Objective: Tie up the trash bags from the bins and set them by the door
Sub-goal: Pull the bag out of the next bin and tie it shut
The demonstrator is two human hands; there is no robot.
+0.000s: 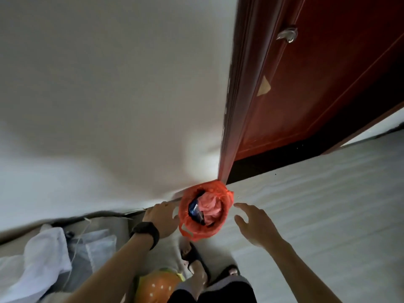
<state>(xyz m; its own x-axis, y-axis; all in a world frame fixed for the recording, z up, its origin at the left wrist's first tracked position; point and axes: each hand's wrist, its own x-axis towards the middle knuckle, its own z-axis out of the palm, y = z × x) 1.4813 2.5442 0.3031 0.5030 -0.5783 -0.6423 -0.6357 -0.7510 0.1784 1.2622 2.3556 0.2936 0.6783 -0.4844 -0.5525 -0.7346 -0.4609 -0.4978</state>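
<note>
Trash bag (202,232), red plastic, sits on the pale floor (317,204) at the foot of the door frame (231,138), where the white wall (109,84) ends. The dark red door (317,84) rises at its 1 o'clock. Its mouth gapes, showing pink and dark blue rubbish. The left hand (160,217), with a black watch (145,231) on its wrist, lies relaxed at the bag's 9 o'clock, right by its edge and gripping nothing. The right hand (255,224) hovers at 3 o'clock, fingers spread, clear of the bag. Sandalled feet (194,256) stand at 6 o'clock.

Left hand (161,218) reaches forward loosely open, right hand (254,225) likewise (its fingers spread apart).
</note>
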